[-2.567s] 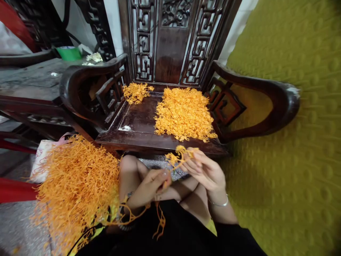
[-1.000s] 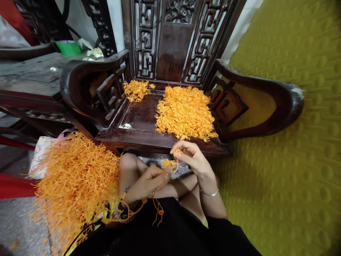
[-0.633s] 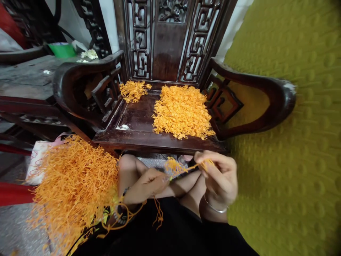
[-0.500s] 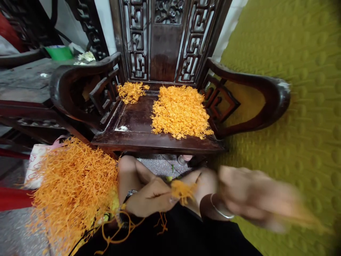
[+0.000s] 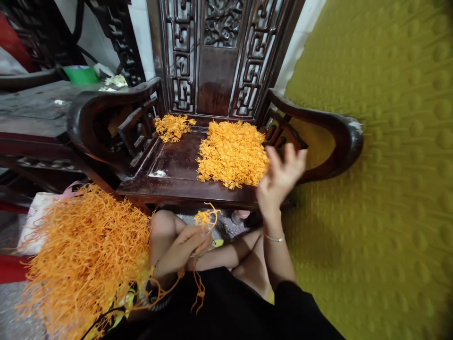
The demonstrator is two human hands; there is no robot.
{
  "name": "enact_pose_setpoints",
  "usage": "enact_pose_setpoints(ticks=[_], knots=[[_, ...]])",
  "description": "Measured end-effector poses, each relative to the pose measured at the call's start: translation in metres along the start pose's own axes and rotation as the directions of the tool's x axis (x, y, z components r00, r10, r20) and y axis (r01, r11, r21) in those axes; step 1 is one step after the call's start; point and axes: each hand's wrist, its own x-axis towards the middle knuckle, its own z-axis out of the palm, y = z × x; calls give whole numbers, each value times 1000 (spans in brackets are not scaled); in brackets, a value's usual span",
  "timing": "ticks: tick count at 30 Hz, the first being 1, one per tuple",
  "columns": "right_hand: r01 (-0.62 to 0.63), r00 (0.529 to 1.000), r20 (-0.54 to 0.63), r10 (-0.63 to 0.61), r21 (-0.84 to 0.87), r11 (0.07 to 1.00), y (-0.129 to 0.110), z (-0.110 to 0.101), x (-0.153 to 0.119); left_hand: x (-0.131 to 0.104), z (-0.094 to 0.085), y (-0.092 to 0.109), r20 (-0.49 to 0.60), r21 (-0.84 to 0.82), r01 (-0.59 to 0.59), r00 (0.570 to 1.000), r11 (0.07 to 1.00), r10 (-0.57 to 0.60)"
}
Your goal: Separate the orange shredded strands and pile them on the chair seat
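My left hand [image 5: 186, 245] is closed in a pinch over my lap. A small tuft of knotted orange yarn-like strands [image 5: 202, 217] sticks up from its fingertips, and loose ends [image 5: 200, 288] hang below it. My right hand [image 5: 281, 177] is raised at the right front of the chair seat, slightly blurred, its fingers spread and holding nothing visible. Just left of it lies a thick block of knotted orange pieces [image 5: 231, 153] on the seat. A smaller heap of orange pieces [image 5: 173, 127] sits at the seat's back left corner.
A big mound of loose orange strands [image 5: 95, 250] rises left of my knees, against a white bag [image 5: 35, 219]. The dark carved chair [image 5: 173, 189] stands before me, its armrests curving outward. A green bowl [image 5: 81, 74] rests on a side table. A yellow-green textured surface [image 5: 389, 226] lies to the right.
My right hand has swung up from the lower right to beside the block on the seat, and its fingers are now spread. My left hand, still holding the strands, has shifted slightly up and left.
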Motion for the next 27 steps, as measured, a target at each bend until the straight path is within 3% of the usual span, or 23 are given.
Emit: enact_pose_setpoints(ticks=[2, 5, 9, 12, 15, 19, 22, 24, 27], knots=[[-11, 1000, -22, 11, 34, 999, 2, 20, 3, 4, 3, 3, -21, 13, 6, 1000, 1000, -6], [26, 987, -158, -13, 81, 996, -4, 35, 1, 11, 6, 6, -23, 12, 7, 1000, 1000, -6], [107, 945, -322, -54, 148, 983, -20, 31, 6, 16, 8, 9, -16, 13, -2, 1000, 1000, 2], [115, 927, -373, -30, 209, 971, -25, 23, 11, 14, 5, 8, -47, 24, 7, 999, 1000, -6], [49, 928, -365, 76, 322, 946, -20, 21, -2, 12, -1, 5, -122, 39, 4, 992, 999, 1], [-262, 938, -171, 303, 226, 938, 6, 35, -60, 10, -13, -2, -194, 63, -20, 980, 998, 32], [-417, 906, 123, 405, 86, 905, 28, 57, -117, 8, -20, -5, -237, 96, -2, 971, 995, 25], [-468, 829, 359, 428, 27, 883, 38, 73, -149, 5, -22, -5, -259, 119, 17, 966, 993, 15], [-517, 632, 632, 449, -89, 851, 42, 91, -176, -1, -22, -6, -263, 128, 41, 965, 991, -6]])
